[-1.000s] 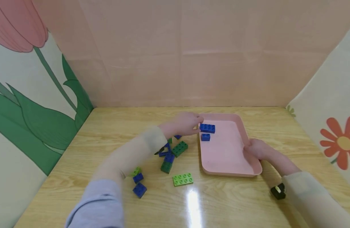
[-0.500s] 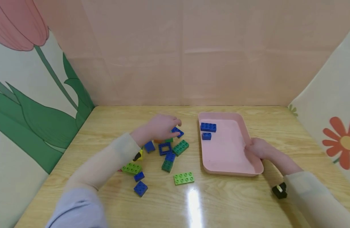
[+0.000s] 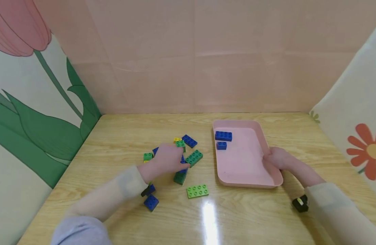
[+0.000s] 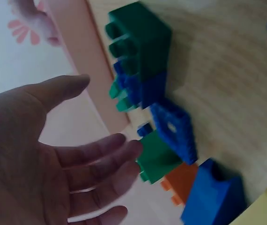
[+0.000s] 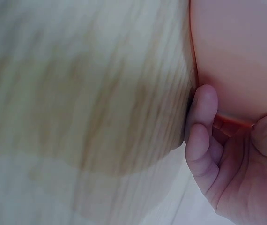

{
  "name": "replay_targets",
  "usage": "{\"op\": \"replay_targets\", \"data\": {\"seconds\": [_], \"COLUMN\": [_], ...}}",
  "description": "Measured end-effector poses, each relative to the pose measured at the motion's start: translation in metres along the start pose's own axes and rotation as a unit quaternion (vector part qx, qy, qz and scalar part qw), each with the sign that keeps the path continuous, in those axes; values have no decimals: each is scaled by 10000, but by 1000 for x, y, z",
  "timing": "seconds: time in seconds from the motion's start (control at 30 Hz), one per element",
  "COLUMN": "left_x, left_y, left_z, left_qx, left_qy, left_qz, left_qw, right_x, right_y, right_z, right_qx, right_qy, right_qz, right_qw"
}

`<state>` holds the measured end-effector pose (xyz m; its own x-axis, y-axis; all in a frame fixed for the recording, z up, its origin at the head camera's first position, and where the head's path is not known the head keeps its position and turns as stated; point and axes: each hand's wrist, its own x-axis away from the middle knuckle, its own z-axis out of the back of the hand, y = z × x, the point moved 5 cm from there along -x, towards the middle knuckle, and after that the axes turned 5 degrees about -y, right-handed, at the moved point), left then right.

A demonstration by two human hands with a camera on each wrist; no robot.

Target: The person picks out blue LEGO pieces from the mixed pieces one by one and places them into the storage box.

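Observation:
My left hand [image 3: 166,159] hovers over a loose pile of toy building bricks, thumb and fingers apart with nothing between them. In the left wrist view, a dark green brick [image 4: 145,42] joined to a blue brick [image 4: 153,89] lies beyond the fingertips, beside a blue square frame piece [image 4: 173,131]. A green brick [image 4: 157,157] sits by the fingers. My right hand [image 3: 279,158] grips the right wall of a pink tray [image 3: 243,163], its fingers curled under the rim in the right wrist view. Inside the tray lie a long blue brick [image 3: 223,136] and a small blue brick [image 3: 221,146].
Between pile and tray are a dark green brick [image 3: 194,158] and a flat blue brick [image 3: 189,141]. A light green brick [image 3: 197,191] lies nearer the front. A square blue brick [image 3: 151,203] is at front left. Pink and floral sheets stand around the table [image 3: 236,214].
My left hand has drawn back from the tray's left edge, leftward and then down over the pile. The long blue brick stays in the tray. My right hand keeps its grip.

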<state>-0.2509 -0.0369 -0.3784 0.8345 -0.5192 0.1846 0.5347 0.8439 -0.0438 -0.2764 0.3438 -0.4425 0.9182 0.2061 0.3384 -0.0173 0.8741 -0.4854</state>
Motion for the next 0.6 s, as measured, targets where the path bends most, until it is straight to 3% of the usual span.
{"op": "replay_targets", "data": {"seconds": [0.1, 0.2, 0.6], "left_x": [-1, -4, -11], "left_y": [-1, -1, 2], "left_z": [-10, -16, -25], "left_qx": [-20, -95, -77], "left_qy": [-141, -159, -654], "left_qz": [250, 310, 500], "left_qw": [9996, 9993, 9966], "right_x": [-1, 0, -2], "right_y": [1, 1, 2], "right_z": [0, 1, 0], "right_qx": [23, 122, 84], "right_qy": [16, 56, 17], "right_qz": [-3, 42, 138], "right_qw": [10000, 9999, 9999]}}
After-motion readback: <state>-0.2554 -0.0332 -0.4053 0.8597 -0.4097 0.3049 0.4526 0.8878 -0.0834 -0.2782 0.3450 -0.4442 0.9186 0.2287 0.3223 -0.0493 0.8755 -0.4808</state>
